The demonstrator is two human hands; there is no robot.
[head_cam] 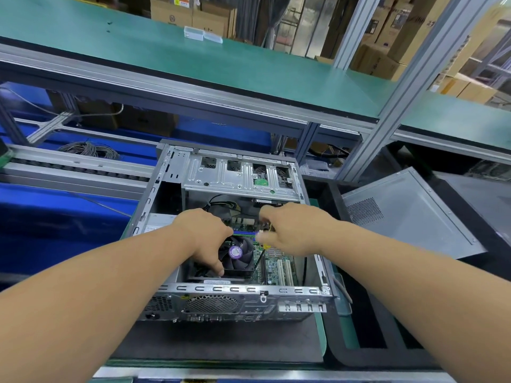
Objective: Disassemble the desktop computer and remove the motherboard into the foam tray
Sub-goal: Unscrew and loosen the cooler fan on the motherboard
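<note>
An open desktop computer case (249,293) lies on its side in front of me. Inside it sits the green motherboard (279,268) with a black CPU fan (239,254) bearing a purple sticker. My left hand (203,234) reaches into the case and grips the left side of the fan, thumb down at its near corner. My right hand (293,229) is curled round a screwdriver (261,257) with a yellow collar, its black shaft pointing down beside the fan. A black foam tray (345,352) lies to the right of the case.
The removed grey side panel (409,214) leans on the foam tray at the right. A drive cage (237,175) spans the far end of the case. An aluminium frame post (398,106) rises at the right, with a green shelf (221,64) above.
</note>
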